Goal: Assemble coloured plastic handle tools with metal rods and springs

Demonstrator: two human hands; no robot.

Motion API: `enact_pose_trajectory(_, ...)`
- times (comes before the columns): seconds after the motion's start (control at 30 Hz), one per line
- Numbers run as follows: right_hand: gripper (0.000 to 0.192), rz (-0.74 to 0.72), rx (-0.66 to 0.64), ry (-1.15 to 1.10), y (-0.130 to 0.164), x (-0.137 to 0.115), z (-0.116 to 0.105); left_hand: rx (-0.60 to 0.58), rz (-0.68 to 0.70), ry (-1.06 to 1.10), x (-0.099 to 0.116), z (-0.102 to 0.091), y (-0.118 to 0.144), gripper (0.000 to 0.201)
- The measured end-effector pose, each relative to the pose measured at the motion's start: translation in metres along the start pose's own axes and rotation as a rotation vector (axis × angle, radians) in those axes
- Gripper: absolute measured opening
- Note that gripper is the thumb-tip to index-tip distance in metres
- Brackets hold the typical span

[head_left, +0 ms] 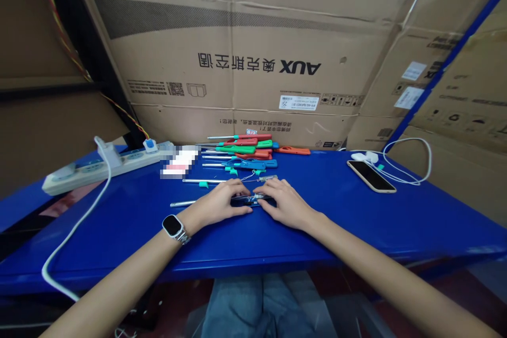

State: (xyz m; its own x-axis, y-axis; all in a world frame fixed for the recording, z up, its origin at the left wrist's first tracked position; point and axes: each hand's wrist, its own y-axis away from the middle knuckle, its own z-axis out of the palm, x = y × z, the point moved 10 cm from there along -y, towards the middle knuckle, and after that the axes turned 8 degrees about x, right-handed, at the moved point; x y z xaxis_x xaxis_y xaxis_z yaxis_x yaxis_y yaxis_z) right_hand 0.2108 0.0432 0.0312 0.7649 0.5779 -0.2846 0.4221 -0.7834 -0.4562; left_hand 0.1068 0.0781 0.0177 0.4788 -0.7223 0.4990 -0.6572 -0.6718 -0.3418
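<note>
My left hand (224, 202), below a wristwatch, is closed around a long-necked lighter (253, 199) held low over the blue table. The lighter's thin metal tube (182, 204) sticks out to the left of that hand. From the other side my right hand (287, 203) pinches the same lighter; wires and small inner parts show between the fingertips, but the details are too small to make out. Just behind the hands lie another bare metal tube (198, 180) and small teal pieces (203, 185).
Several red, green, orange and blue lighters (253, 149) are piled behind the hands. On the left are a power strip (130, 157) and a white cable (75, 227). A phone (371, 176) and a charging cable (423, 161) lie right. Cardboard (257, 26) walls the back.
</note>
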Motion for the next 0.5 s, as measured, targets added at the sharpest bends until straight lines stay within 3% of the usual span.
enact_pose_trajectory(0.3, 0.034, -0.001, 0.028, -0.037, 0.0017, 0.0014, 0.003, 0.055, 0.006, 0.018, 0.0027, -0.003, 0.0031, 0.036)
enact_pose_trajectory(0.5, 0.016, -0.002, 0.03, -0.049, 0.003, 0.008, -0.0012, 0.055, 0.016, 0.012, 0.0039, -0.0028, 0.0045, 0.033)
